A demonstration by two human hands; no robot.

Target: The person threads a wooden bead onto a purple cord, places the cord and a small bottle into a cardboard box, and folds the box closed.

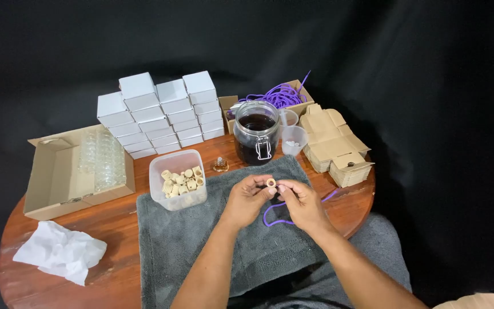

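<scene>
Both forearms come up from the bottom edge & angle inward, bare to the elbow. My left hand & right hand meet at centre, fingertips nearly touching. Left: thumb & forefinger pinched tight, other fingers curled under, back of hand facing up. Right: same pinch, knuckles up, wrist bent slightly inward. Both wrists held up, not resting.
</scene>
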